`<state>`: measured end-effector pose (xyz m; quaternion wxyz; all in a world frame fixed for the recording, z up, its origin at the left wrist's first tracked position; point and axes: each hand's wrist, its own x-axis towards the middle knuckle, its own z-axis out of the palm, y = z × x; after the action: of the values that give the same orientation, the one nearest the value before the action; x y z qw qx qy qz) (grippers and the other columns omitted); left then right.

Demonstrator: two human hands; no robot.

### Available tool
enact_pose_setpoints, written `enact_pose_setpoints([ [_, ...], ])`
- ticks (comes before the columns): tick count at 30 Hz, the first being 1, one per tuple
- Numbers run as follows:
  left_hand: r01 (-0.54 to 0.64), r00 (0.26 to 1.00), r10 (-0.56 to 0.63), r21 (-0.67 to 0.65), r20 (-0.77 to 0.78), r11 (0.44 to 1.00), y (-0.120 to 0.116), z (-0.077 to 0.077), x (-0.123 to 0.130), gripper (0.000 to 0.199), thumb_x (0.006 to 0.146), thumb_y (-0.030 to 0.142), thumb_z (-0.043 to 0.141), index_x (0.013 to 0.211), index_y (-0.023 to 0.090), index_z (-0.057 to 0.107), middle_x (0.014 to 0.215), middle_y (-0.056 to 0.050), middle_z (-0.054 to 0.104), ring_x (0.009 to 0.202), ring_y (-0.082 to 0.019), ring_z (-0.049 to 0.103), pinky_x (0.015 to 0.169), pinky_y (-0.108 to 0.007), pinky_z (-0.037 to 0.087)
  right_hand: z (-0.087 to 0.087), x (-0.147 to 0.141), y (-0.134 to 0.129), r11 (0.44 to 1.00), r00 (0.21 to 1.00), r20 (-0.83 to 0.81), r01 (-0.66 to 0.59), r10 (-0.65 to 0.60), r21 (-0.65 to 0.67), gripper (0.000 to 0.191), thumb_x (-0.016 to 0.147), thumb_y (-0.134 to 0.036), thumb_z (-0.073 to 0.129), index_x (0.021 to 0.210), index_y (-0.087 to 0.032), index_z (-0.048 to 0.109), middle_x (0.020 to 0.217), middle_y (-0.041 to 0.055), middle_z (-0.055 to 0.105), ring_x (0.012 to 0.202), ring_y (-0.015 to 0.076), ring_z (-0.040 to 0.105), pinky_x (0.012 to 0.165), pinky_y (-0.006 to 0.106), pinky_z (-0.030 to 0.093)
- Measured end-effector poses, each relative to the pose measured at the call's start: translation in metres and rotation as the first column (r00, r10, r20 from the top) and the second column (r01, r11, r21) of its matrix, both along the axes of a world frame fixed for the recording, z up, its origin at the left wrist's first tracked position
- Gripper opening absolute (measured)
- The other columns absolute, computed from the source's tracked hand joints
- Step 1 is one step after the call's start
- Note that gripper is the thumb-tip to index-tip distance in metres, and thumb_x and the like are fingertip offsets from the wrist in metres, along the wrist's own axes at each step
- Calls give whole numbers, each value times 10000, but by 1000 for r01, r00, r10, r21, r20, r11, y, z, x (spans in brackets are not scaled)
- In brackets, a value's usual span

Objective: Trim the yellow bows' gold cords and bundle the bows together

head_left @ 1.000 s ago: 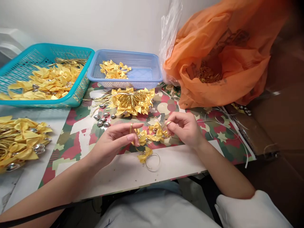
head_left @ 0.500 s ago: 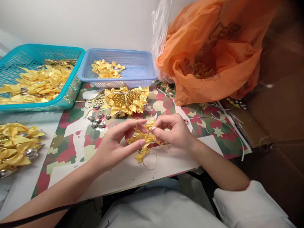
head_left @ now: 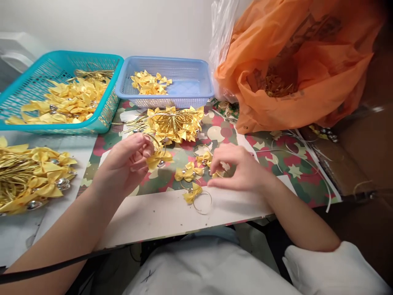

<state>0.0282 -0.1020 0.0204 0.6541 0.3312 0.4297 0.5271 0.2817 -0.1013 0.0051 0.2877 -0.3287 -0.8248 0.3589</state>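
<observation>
My left hand (head_left: 129,159) pinches a gold wire ring, from which a yellow bow (head_left: 160,159) with a silver bead hangs at the left of the work area. To the right, my right hand (head_left: 235,167) is over the mat with thumb and fingers apart, close to another yellow bow on a ring that it partly covers. Between the hands lie several yellow bows with gold rings, one (head_left: 193,193) nearest the table's front edge. Behind them rests a bundle of yellow bows on gold wires (head_left: 173,123).
A teal basket (head_left: 106,102) of yellow bows stands back left, beside a blue basket (head_left: 196,84) with a few more. An orange bag (head_left: 294,110) fills the back right. Another bow bundle (head_left: 33,176) lies far left; white cords (head_left: 310,164) trail at right.
My hands have moved apart. My left hand has drawn back leftward with a ringed bow, and my right hand has let go and spread its fingers. The view has shifted slightly.
</observation>
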Motion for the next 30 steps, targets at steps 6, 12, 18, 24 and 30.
enact_pose_setpoints([
  [6,147,979,-128,-115,159,982,-4,-3,-8,137,733,166,753,814,184,645,634,90,641,282,34,281,319,-88,318,-11,-15,-14,961,897,423,-217,128,169,173,772,-255,660,648,-160,585,724,-9,613,774,147,420,742,363,175],
  [12,282,952,-258,-139,167,949,-7,-10,-3,215,659,177,827,755,179,635,696,62,663,326,18,360,326,-99,329,-8,-12,-13,987,962,223,-158,155,-3,198,788,-182,571,594,-161,536,631,-30,537,750,138,435,760,353,191],
  [18,359,932,-359,-14,-37,933,-14,-21,7,203,756,248,794,881,192,643,711,26,653,438,-29,467,403,-121,402,-7,-10,-7,972,979,-59,-203,198,-119,252,851,-196,556,603,-179,517,615,-37,523,649,116,440,740,326,276],
  [24,458,871,-432,66,-234,887,-26,-28,14,226,822,302,741,989,198,630,721,9,610,548,-72,505,438,-139,431,-10,-13,-4,946,957,-221,-238,190,-219,367,942,-383,528,632,-185,522,649,-13,538,637,122,474,701,302,361],
  [30,489,846,-455,65,-277,870,-29,-28,19,170,863,302,693,973,182,644,725,1,621,564,-77,527,475,-154,446,-9,-16,-5,942,958,-223,-233,180,-242,419,965,-465,484,660,-180,531,669,-6,548,645,124,481,710,305,388],
])
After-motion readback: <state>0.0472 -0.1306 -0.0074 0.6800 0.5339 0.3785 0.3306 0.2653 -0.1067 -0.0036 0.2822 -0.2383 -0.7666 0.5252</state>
